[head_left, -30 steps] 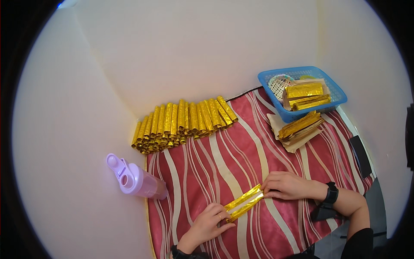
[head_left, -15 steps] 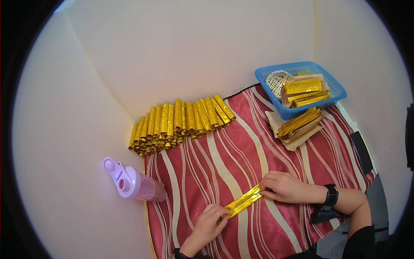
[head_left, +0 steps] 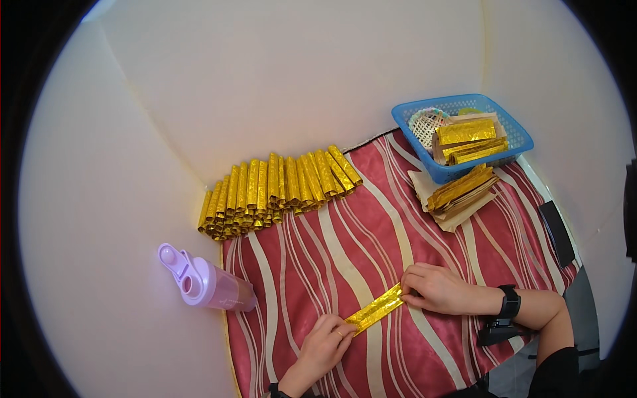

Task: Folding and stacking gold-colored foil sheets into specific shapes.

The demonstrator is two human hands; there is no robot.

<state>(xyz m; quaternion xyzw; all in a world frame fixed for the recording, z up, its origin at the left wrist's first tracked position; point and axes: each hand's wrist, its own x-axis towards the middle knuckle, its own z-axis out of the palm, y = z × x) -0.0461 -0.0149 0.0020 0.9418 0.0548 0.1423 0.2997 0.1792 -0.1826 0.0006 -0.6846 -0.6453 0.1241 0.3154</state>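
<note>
A narrow strip of folded gold foil paper (head_left: 375, 310) lies slantwise low over the striped red cloth, its near-left end lower than its far-right end. At the lower-left end, my left hand (head_left: 326, 343) pinches it, with a ring on one finger. My right hand (head_left: 434, 288) grips the upper-right end between thumb and curled fingers. A lengthwise crease shows along the strip. The fingertips hide both of its ends.
Rolled gold paper tubes (head_left: 272, 192) are piled at the back left. A lilac shaker bottle (head_left: 211, 282) stands at the left edge. At the back right are a blue basket (head_left: 517, 130) holding gold paper, a stack of folded papers (head_left: 458, 199) and a black flat object (head_left: 556, 233).
Both hands stay at the strip's ends. My left fingers have shifted very slightly, and the strip looks a little flatter.
</note>
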